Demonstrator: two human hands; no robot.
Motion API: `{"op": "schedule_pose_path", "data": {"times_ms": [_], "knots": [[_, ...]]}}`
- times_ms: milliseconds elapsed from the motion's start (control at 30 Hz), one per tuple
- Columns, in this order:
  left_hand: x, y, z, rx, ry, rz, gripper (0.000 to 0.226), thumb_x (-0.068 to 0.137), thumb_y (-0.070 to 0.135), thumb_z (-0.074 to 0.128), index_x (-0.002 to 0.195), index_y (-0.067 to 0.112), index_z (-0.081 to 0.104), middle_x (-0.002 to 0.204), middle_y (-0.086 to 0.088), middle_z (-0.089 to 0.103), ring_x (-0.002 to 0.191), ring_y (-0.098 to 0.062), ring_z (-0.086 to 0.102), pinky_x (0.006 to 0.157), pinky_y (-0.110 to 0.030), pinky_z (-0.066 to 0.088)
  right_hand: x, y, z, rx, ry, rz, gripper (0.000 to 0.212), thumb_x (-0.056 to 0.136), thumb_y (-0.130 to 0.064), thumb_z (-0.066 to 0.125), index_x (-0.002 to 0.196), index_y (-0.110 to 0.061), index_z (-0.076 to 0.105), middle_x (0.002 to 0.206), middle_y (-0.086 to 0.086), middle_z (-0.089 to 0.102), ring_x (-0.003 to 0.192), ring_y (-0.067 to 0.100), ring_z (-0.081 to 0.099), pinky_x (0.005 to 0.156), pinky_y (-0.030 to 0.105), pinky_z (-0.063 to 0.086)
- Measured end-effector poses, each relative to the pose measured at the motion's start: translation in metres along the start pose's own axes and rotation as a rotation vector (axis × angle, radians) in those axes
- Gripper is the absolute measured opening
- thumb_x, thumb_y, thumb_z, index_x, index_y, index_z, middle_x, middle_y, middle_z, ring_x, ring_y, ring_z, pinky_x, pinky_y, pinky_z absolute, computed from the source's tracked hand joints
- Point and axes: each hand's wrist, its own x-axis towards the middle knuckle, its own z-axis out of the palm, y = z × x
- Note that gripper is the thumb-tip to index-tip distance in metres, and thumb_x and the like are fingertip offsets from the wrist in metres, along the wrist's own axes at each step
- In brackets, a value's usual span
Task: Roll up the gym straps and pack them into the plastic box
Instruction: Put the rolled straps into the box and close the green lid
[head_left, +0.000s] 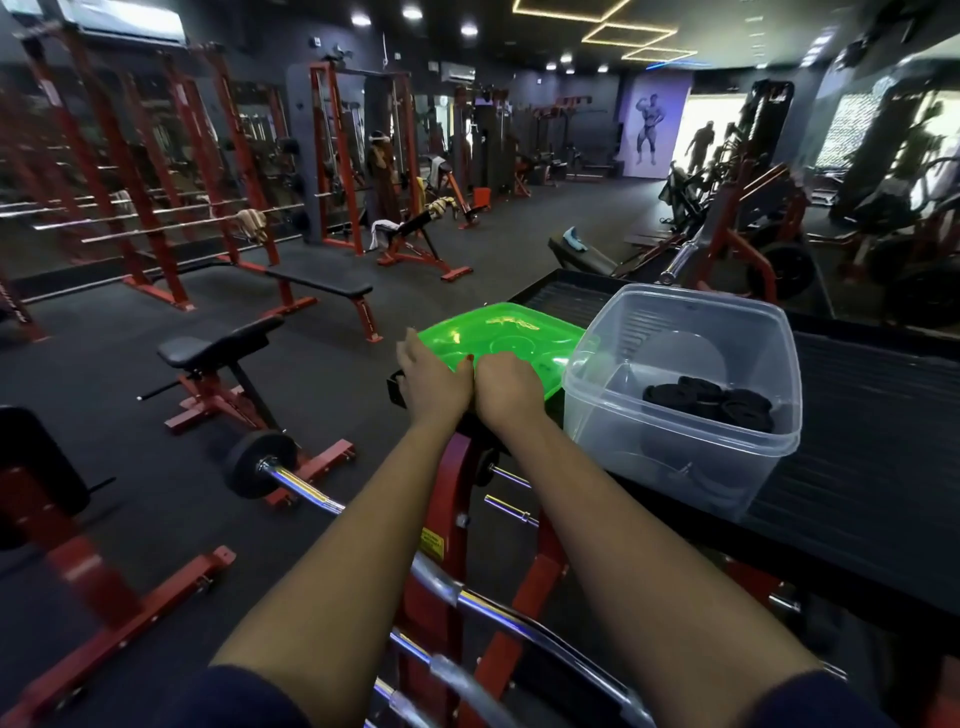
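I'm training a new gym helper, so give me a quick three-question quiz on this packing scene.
1. True or false: the plastic box is empty.
2. The green lid lies: A) on the box, B) beside the box, C) on the floor.
3. What colour are the rolled straps in the box?
Key: 1 false; 2 B; 3 black.

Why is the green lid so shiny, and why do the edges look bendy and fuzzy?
Head view: ceiling lights glare off the green lid; the wide-angle lens bows the red racks at the left; the far doorway is blown out white; corners are blurred.
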Motion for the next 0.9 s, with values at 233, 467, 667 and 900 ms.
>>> {"op": "schedule_pose_path", "data": {"times_ms": [233,467,667,900], "knots": [[0.007,0.041,-0.005,-0.501,-0.147,-0.125,0.013,0.087,0.013,0.063,0.077,0.005,0.063,0.061,-0.003,0.059,0.057,-0.018,0.048,0.048,-0.025,0.034,0.005,0.005,-0.01,0.194,0.214,-0.002,0.022,0.094,-0.006,0.046,0.109,0.001,0.059,0.112,0.02,0.061,0.102,0.039,0.06,0.078,0.042,0.043],[-0.008,0.082,-0.01,-0.162,0.185,0.321,0.019,0.087,0.011,0.053,0.098,0.001,0.064,0.092,-0.021,0.067,0.085,-0.035,0.062,0.061,-0.028,0.028,-0.003,0.009,-0.047,0.906,0.473,0.264,0.039,0.095,-0.007,0.046,0.133,-0.002,0.051,0.124,0.021,0.062,0.115,0.032,0.057,0.091,0.031,0.037],[-0.027,0.116,-0.008,0.305,0.143,0.705,0.045,0.085,0.012,0.05,0.129,0.02,0.055,0.102,-0.02,0.068,0.096,-0.041,0.06,0.07,-0.043,0.043,0.003,0.035,-0.106,1.553,0.679,0.556,0.074,0.086,-0.07,0.03,0.132,-0.015,0.051,0.126,0.013,0.062,0.113,0.033,0.06,0.094,0.044,0.049],[-0.035,0.122,0.014,0.19,-0.119,1.215,0.04,0.076,0.018,0.058,0.115,0.021,0.069,0.101,-0.005,0.074,0.086,-0.027,0.068,0.065,-0.031,0.049,-0.017,0.121,-0.123,1.6,0.621,0.79,0.043,0.076,0.006,0.051,0.118,0.003,0.051,0.113,0.024,0.062,0.081,0.032,0.064,0.074,0.055,0.058]]}}
